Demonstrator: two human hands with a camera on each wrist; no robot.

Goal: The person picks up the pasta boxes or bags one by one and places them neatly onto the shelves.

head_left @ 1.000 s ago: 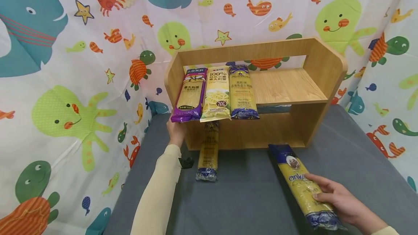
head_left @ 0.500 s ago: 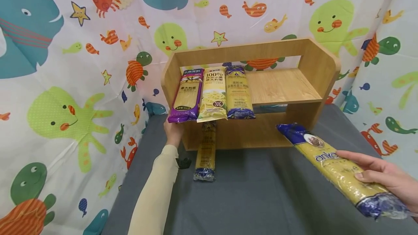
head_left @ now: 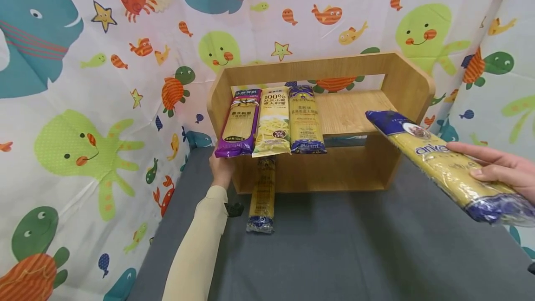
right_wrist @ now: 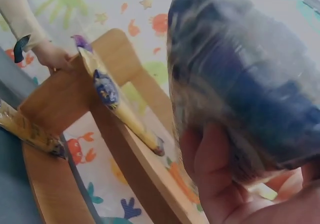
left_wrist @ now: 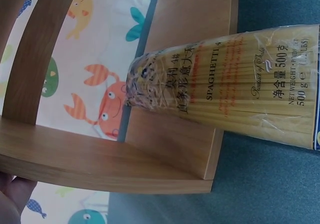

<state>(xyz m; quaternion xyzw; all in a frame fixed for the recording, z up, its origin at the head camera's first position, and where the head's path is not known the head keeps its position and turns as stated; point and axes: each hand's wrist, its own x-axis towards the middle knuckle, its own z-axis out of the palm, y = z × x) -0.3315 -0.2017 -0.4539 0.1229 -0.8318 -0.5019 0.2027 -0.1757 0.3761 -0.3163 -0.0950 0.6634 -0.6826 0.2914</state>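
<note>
My right hand (head_left: 503, 167) grips a yellow-and-blue spaghetti pack (head_left: 436, 157), its blue far end overlapping the right end of the wooden shelf (head_left: 351, 110) in the head view. Up close in the right wrist view, fingers curl under the clear, crinkled end of that pack (right_wrist: 240, 84). My left hand (head_left: 221, 171) holds the shelf's left side panel, partly hidden by the purple pack. On the upper board lie a purple pasta pack (head_left: 240, 124), a cream pasta pack (head_left: 272, 122) and a blue-ended spaghetti pack (head_left: 306, 120), side by side.
Below, another spaghetti pack (head_left: 262, 199) lies partly inside the lower level and juts out onto the grey tabletop (head_left: 317, 254). A cloth curtain (head_left: 267, 27) printed with sea animals hangs behind and along both sides.
From the table at the right, my right hand has lifted the spaghetti pack up to the upper board's height, shifting rightward. My left hand stays at the shelf's side.
</note>
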